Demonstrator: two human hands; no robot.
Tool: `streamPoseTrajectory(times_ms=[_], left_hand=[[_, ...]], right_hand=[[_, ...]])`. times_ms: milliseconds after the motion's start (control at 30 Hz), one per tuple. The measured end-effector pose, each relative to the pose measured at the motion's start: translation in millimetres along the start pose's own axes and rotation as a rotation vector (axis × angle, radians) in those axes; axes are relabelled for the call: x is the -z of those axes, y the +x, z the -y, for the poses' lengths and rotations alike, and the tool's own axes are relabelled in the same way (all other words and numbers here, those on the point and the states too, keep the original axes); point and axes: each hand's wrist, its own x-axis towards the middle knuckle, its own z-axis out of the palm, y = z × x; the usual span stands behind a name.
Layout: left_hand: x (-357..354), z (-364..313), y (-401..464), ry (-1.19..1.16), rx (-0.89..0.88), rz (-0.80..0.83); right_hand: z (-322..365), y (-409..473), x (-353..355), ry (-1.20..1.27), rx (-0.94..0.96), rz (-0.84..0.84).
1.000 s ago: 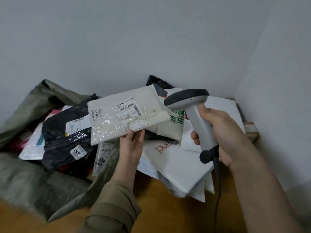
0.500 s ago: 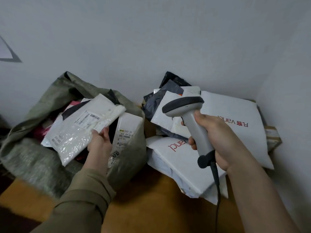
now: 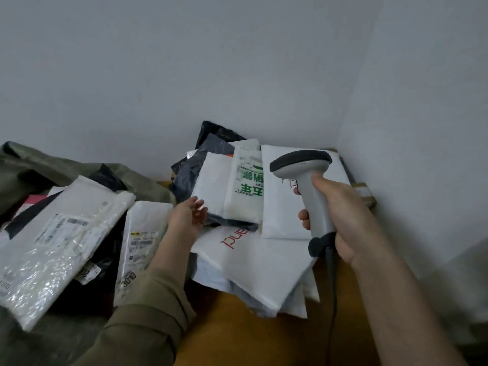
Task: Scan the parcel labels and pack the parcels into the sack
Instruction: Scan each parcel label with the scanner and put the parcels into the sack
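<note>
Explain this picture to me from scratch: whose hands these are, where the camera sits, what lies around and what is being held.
There is no machine here. A person wears a camera on the head, so the single view looks forward and down at their own two hands. The right hand grips a grey barcode scanner with a cable hanging from it. The left hand, in an olive sleeve, is open and empty, reaching toward a pile of parcels in white and dark mailers on a wooden surface in the corner. On the left lies an olive sack with labelled parcels in its mouth, a clear-wrapped white parcel on top.
</note>
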Motion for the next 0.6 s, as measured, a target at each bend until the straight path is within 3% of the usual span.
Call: streamPoseTrajectory(times_ms=[233,600], left_hand=[[-68.3,87.0,0.0,0.398,0.232,0.218],[-104.2,127.5,12.3,0.577,0.324,0.206]], right_hand=[[3.3,18.9,46.6,0.098,0.024,-0.143],[-6.8,50.1,74.5,0.148,-0.014,-0.191]])
